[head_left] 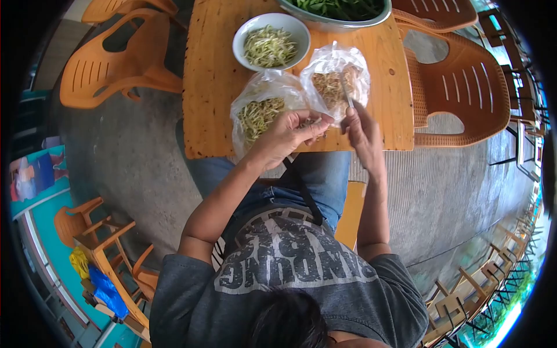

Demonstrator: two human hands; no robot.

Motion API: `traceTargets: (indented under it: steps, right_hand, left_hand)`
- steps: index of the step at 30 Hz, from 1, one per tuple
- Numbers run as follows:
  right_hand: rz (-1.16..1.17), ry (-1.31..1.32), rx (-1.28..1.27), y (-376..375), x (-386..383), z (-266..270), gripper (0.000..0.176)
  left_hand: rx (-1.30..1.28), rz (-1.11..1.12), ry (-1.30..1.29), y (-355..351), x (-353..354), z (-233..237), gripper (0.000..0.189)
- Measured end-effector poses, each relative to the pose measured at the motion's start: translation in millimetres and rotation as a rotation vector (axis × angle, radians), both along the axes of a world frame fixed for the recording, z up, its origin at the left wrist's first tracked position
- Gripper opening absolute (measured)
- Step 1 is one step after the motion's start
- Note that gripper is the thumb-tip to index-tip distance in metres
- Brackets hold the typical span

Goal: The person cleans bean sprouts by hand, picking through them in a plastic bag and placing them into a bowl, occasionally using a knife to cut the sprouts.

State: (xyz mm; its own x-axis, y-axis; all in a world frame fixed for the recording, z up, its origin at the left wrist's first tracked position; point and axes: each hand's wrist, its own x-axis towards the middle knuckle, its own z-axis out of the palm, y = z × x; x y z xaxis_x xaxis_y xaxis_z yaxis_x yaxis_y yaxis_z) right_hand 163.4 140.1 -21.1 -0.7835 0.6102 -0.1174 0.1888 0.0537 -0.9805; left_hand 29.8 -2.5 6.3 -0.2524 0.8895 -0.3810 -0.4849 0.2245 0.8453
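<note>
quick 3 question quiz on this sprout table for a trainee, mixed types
1. True or false: the white bowl holds sprouts.
2. What fills the metal basin? A greens, B eggs, C rice.
3. Which hand holds the thin tool?
Key: 1 true; 2 A, greens; 3 the right hand.

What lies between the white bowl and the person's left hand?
A clear plastic bag of sprouts, in the head view, sits between the white bowl and the left hand.
</note>
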Motion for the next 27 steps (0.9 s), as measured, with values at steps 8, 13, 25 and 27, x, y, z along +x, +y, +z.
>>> traceTargets:
  steps: [8,13,25,27]
  right_hand:
    - [-0.196,-0.176,0.7,15.3,-19.7,-0.8,0.012]
    - [-0.214,-0.183,0.564,-5.6,-30.5,12.5,0.012]
    - [0.301,-0.215,0.659,-106.6,-90.4,-0.2,0.025]
    - [0.317,-0.219,0.657,-106.4,-91.3,-0.9,0.025]
  left_hand:
    - [-0.014,0.093,-0.583,-69.5,35.6,-6.7,0.021]
    - [0.015,0.161,-0.465,-98.9,29.5,-4.3,0.024]
    - [0.142,0.635,-0.341,-146.4,-12.6,-9.2,0.023]
    - [0.138,0.68,-0.345,-149.8,-11.6,-12.3,0.021]
